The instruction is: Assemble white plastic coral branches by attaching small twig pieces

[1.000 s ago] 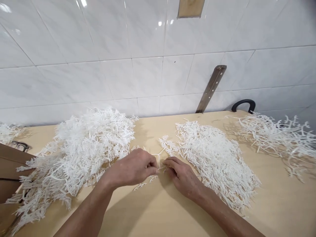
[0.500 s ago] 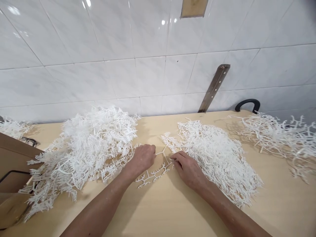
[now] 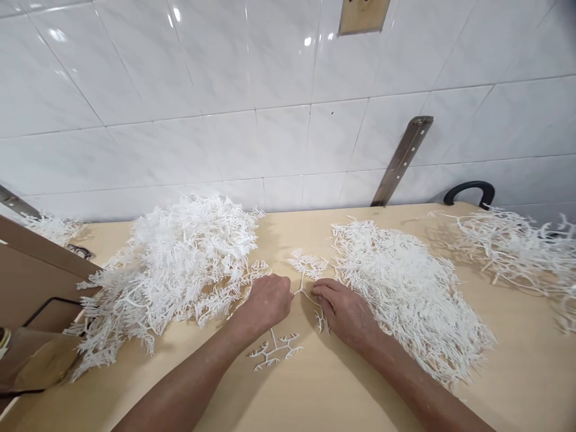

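Note:
Both hands work between two heaps of white branched plastic sprigs. My left hand [image 3: 270,298] is closed in a fist around the stem of a white branched sprig [image 3: 302,290], which runs across the gap between the hands. My right hand [image 3: 348,309] pinches the same sprig's right-hand branch, thumb and fingers pressed together. The sprig's feathery far tip [image 3: 308,263] spreads on the table beyond the hands. Below my left hand hangs another forked white part [image 3: 276,350]; where it joins is hidden by the hand.
A tall white heap [image 3: 198,258] lies left and a flatter heap [image 3: 405,294] right. Looser white branches [image 3: 517,246] sit at the far right near a black curved handle [image 3: 470,187]. A brown box [image 3: 36,270] stands left. The wooden table [image 3: 288,396] meets a tiled wall [image 3: 234,144].
The sprig between my hands has turned, and its forked lower part now hangs nearer me, apart from my right hand. The camera view has shifted slightly left.

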### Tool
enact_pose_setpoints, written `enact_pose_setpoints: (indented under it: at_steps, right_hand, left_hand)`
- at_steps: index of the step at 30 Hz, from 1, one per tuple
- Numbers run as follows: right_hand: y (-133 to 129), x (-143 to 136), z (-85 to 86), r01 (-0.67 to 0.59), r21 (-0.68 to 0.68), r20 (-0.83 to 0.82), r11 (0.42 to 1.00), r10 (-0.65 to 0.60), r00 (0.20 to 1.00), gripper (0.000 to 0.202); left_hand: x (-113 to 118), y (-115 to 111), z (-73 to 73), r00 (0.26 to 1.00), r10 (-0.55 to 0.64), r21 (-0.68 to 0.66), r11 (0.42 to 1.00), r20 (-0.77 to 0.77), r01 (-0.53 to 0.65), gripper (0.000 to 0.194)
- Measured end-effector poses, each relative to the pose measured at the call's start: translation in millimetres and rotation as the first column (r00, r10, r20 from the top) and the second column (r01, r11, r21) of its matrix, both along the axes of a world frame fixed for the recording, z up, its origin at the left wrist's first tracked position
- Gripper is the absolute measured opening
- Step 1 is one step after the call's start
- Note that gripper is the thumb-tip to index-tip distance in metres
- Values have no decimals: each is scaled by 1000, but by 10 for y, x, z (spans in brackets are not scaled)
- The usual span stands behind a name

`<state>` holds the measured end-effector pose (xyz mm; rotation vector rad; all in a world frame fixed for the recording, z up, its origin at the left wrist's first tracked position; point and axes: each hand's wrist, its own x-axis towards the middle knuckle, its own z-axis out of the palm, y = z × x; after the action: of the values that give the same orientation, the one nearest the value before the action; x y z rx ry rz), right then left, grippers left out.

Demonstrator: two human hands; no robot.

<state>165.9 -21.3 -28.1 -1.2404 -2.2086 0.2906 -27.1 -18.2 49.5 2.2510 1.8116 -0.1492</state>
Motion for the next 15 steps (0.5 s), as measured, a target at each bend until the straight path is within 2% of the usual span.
enact_pose_setpoints:
  at_steps: [4, 8, 12, 15]
  right_hand:
    - [-88, -77, 32, -73, 31, 5, 997, 73, 997, 33]
    - [-164, -141, 35, -157, 29, 18, 987, 156, 988, 37]
    - [-201, -176, 7, -156, 19, -6, 988, 156, 988, 32]
    - [-201, -175, -12, -145, -10, -40, 989, 145, 989, 29]
  left_hand:
    - [-67, -180, 45, 999, 32, -11, 999, 32, -31, 21]
    - [-145, -369, -14, 994, 104, -30, 994, 40, -103, 20]
    - [-191, -495, -121, 992, 116, -13, 993, 55, -116, 22]
    - [-206, -537, -132, 981, 142, -9, 990, 132, -142, 24]
